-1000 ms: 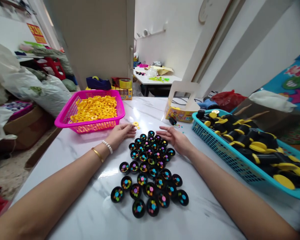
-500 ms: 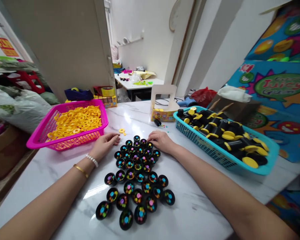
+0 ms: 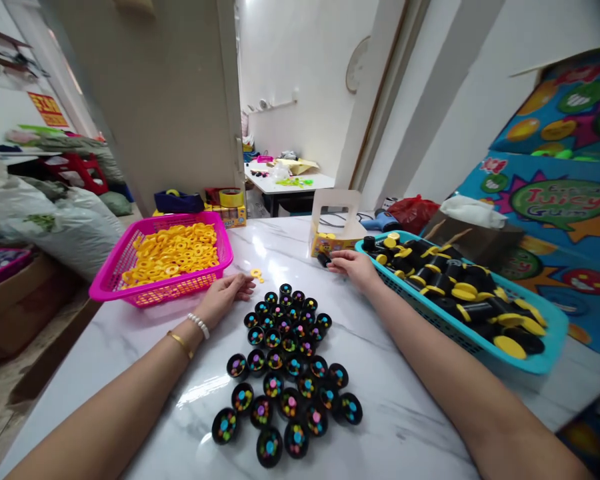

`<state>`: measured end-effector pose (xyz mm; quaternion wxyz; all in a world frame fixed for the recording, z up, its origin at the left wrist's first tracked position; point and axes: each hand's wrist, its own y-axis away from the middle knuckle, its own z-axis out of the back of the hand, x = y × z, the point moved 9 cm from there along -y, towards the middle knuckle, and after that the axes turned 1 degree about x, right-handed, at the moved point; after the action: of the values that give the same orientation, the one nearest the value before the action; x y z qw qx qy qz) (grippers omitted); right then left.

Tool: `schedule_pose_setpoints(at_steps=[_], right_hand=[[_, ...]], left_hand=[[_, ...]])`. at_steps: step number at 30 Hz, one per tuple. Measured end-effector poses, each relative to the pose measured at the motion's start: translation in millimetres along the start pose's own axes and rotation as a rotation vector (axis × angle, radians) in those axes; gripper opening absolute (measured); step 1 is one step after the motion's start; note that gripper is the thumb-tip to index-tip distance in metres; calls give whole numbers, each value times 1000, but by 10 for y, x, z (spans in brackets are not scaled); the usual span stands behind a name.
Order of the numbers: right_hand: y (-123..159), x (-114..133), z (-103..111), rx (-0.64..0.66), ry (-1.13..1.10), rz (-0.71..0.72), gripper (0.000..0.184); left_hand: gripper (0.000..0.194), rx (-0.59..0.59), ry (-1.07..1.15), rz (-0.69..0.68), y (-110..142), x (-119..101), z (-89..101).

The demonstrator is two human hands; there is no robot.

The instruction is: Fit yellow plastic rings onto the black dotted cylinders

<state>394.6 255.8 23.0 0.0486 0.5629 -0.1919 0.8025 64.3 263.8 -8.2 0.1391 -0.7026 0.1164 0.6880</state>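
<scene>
My left hand (image 3: 227,295) rests on the table with loosely extended fingers and holds nothing. Its fingertips are close to a small yellow ring (image 3: 256,273). My right hand (image 3: 357,268) reaches to a small black cup (image 3: 323,260) lying on its side by the cardboard box. The fingertips are at the cup's near end; whether they grip it is unclear, and they cover the spot where loose candies lay. Between my forearms stand many open black cups (image 3: 289,403), filled with coloured candies, each with a bright round piece on top.
A pink basket (image 3: 100,288) of yellow rings stands at the left. At the right, a teal basket (image 3: 550,360) holds black cups with yellow lids. A cardboard display box (image 3: 316,220) stands at the back. Behind it are a tape dispenser (image 3: 179,202) and a red bag (image 3: 414,209).
My right hand has moved from the far row of cups to the right and away, to the lying black cup. The left hand stays by the yellow ring. The view has shifted slightly.
</scene>
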Motion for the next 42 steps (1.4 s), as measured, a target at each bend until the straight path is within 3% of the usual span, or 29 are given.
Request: schedule_pose_setpoints(at_steps=[3,7,9,12,14,17,22,27,32,38,42], right_hand=[[-57,-32,68,-45,71,6,24],[-141,-49,151,-151,253,58,23],[-169,-35,164,-185,349,95,23],[-152,4,141,-198,457,177,21],[-102,27,122,-204,496,239,22],[-22,41,127,-234,522,321,25],[17,16,177,-280,500,410,24],[38,9,194,-316,431,442,22],[61,38,202,-345,337,407,18],[-22,78,189,-315,149,315,22],[19,160,-39,-213,53,313,23]], left_hand=[[54,-2,-57,14,-69,-91,-43],[43,7,-336,-141,-255,-462,-285],[36,34,-509,-268,-360,-677,-525],[29,185,-805,-516,-520,-889,-1088],[29,335,-1000,-645,-642,-862,-1505],[42,482,-1168,-694,-895,-674,-1957],[52,560,-1292,-658,-1230,-370,-2290],[42,515,-1363,-626,-1368,-249,-2291],[33,418,-1258,-585,-1364,-341,-2145],[36,297,-985,-450,-1174,-504,-1600],[49,345,-767,-345,-1041,-339,-1313]])
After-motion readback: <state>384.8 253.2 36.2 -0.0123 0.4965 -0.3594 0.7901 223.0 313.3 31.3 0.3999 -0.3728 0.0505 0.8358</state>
